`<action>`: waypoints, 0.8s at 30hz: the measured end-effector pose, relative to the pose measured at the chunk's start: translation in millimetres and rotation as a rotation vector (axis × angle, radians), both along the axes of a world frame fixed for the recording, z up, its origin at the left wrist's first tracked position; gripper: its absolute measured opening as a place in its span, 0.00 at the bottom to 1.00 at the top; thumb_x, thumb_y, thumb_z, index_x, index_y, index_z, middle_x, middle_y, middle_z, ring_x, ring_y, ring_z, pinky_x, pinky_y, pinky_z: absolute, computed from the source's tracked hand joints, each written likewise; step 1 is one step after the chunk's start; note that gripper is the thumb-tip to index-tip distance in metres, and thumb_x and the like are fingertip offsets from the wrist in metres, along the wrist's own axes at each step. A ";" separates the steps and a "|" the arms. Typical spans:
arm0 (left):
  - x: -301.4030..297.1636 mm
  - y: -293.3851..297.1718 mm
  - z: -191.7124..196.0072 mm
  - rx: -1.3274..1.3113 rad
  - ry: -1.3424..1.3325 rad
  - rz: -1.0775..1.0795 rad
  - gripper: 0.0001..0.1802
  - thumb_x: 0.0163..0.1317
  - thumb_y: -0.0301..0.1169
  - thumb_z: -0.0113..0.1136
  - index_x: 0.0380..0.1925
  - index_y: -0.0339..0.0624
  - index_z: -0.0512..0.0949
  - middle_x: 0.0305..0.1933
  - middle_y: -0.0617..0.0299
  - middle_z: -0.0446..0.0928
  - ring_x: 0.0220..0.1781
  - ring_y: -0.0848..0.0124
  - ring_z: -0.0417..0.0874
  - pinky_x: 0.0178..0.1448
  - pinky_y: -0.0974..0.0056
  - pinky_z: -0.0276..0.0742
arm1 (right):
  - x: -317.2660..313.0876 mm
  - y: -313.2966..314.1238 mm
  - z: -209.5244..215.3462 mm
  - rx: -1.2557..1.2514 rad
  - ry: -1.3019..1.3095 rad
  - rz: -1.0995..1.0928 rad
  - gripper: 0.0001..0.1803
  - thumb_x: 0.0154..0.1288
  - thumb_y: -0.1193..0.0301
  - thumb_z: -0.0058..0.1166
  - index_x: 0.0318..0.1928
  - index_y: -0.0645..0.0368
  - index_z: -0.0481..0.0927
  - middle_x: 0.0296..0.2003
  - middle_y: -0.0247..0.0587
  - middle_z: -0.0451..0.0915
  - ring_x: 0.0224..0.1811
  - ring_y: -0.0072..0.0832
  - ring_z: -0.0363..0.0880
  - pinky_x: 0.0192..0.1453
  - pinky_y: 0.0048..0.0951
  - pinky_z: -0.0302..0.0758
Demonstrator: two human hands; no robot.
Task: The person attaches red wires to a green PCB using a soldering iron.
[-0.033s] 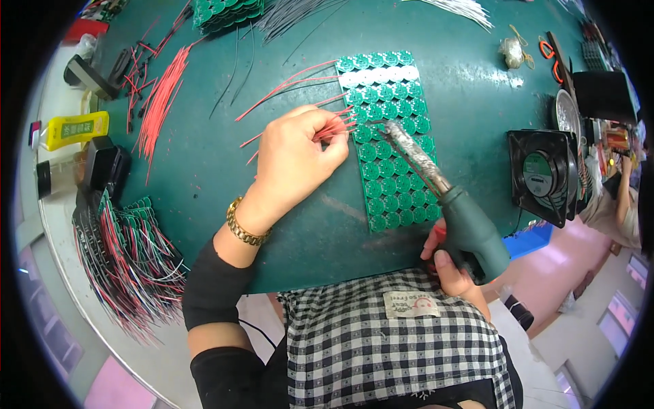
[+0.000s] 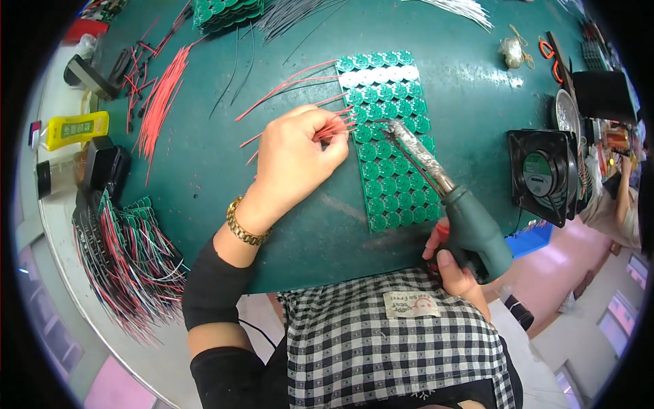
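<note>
My left hand (image 2: 300, 153) is closed in a pinch on a small bunch of red wires (image 2: 332, 131). Their ends reach the left edge of a green circuit board panel (image 2: 388, 167) made of rows of round boards. In my right hand (image 2: 453, 269), beside the panel's lower right corner, is a dark green soldering gun (image 2: 477, 228) with a red trigger. Its grey, stained barrel slants up and left over the panel, its tip close to the wire ends. Whether the tip touches a board I cannot tell. More red wires (image 2: 272, 97) stick out from the panel's upper left edge.
Loose red wires (image 2: 160, 109) lie to the left, near a yellow bottle (image 2: 76, 129). Wired boards (image 2: 126, 266) hang over the table's left edge. Stacked green boards (image 2: 228, 13) and grey wires (image 2: 293, 17) are at the back. A black fan (image 2: 541, 177) stands right; a co-worker's arm (image 2: 623, 191) shows beyond.
The soldering gun and my right hand have shifted very slightly to the right. My left hand, the wires and the panel stay where they were.
</note>
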State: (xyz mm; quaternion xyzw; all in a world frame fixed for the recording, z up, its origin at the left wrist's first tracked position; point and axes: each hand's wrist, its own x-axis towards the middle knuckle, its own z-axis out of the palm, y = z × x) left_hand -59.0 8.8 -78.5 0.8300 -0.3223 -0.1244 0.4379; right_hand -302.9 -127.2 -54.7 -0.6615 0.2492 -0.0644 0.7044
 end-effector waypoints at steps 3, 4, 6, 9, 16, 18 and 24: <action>-0.2 1.1 0.5 0.003 -0.011 0.001 0.03 0.47 0.26 0.62 0.24 0.38 0.80 0.24 0.61 0.78 0.19 0.72 0.77 0.26 0.68 0.71 | -9.8 -3.9 -8.0 0.004 0.021 0.012 0.30 0.58 0.60 0.55 0.58 0.60 0.66 0.34 0.41 0.74 0.30 0.27 0.74 0.35 0.27 0.72; -0.3 0.6 -0.1 0.004 -0.016 -0.001 0.03 0.47 0.26 0.62 0.24 0.38 0.80 0.24 0.61 0.78 0.19 0.71 0.77 0.26 0.68 0.72 | -10.6 -5.4 -8.8 0.013 0.024 0.005 0.31 0.57 0.60 0.56 0.58 0.60 0.66 0.34 0.41 0.74 0.30 0.27 0.74 0.35 0.27 0.72; -0.8 -1.0 -0.7 0.003 -0.012 -0.004 0.03 0.47 0.26 0.62 0.24 0.38 0.80 0.24 0.61 0.78 0.19 0.71 0.77 0.26 0.68 0.72 | -12.1 -3.7 -9.6 0.017 0.017 -0.016 0.31 0.57 0.60 0.56 0.58 0.60 0.66 0.34 0.41 0.74 0.30 0.27 0.74 0.35 0.27 0.72; -1.7 -1.9 -0.7 -0.004 -0.003 0.001 0.03 0.47 0.26 0.62 0.23 0.38 0.79 0.24 0.61 0.78 0.19 0.71 0.77 0.26 0.68 0.72 | -11.7 -4.9 -11.8 0.008 -0.057 -0.008 0.26 0.57 0.68 0.54 0.56 0.62 0.68 0.33 0.40 0.75 0.29 0.25 0.74 0.35 0.27 0.73; 0.2 1.8 1.4 0.024 -0.031 -0.018 0.04 0.48 0.27 0.62 0.23 0.39 0.78 0.25 0.59 0.78 0.21 0.68 0.78 0.27 0.65 0.73 | -11.5 -0.1 -10.4 0.066 -0.020 -0.057 0.28 0.55 0.66 0.55 0.56 0.64 0.67 0.32 0.43 0.75 0.28 0.28 0.74 0.34 0.28 0.73; -0.3 4.1 -0.4 0.028 -0.074 -0.031 0.05 0.49 0.28 0.62 0.24 0.39 0.78 0.25 0.58 0.78 0.22 0.66 0.78 0.28 0.64 0.73 | -13.6 -1.0 -13.8 0.056 -0.056 -0.087 0.27 0.55 0.67 0.54 0.55 0.66 0.67 0.32 0.44 0.75 0.28 0.28 0.74 0.34 0.27 0.73; 0.8 13.3 -1.3 -0.160 -0.234 -0.087 0.04 0.60 0.23 0.58 0.35 0.35 0.78 0.29 0.55 0.77 0.28 0.65 0.76 0.33 0.66 0.71 | -15.1 2.0 -9.6 -0.033 -0.154 -0.255 0.27 0.57 0.67 0.54 0.54 0.70 0.67 0.30 0.45 0.75 0.25 0.28 0.74 0.31 0.26 0.74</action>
